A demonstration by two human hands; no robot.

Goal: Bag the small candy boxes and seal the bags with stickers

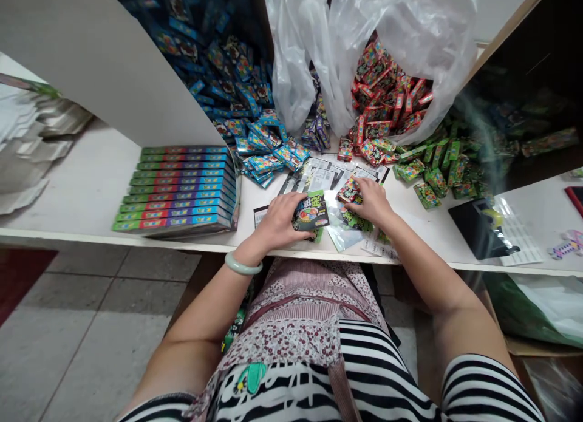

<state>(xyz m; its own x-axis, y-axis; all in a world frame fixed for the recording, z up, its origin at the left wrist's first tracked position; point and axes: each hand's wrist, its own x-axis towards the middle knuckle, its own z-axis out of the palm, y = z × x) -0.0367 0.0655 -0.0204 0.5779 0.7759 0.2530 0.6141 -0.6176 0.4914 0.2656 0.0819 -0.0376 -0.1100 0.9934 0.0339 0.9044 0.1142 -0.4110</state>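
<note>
My left hand (281, 223) is closed round a black and green printed packet (314, 211) just above the table edge, with the thumb along its near side. To its right, my right hand (374, 202) pinches a small red candy box (348, 190) between thumb and fingers. Beneath that hand lies another green and black packet (357, 220), partly covered by it. A clear plastic sleeve (342, 235) lies flat between the two hands. Behind them, printed sheets (321, 176) with black and white labels are spread on the white table (255, 197).
Stacked multicoloured box rows (175, 191) stand at left. Behind lie heaps of blue boxes (266, 158), purple boxes (315, 133), red boxes (387, 100) under a plastic bag (419, 27), and green boxes (449, 161). A black flat object (478, 231) rests at right.
</note>
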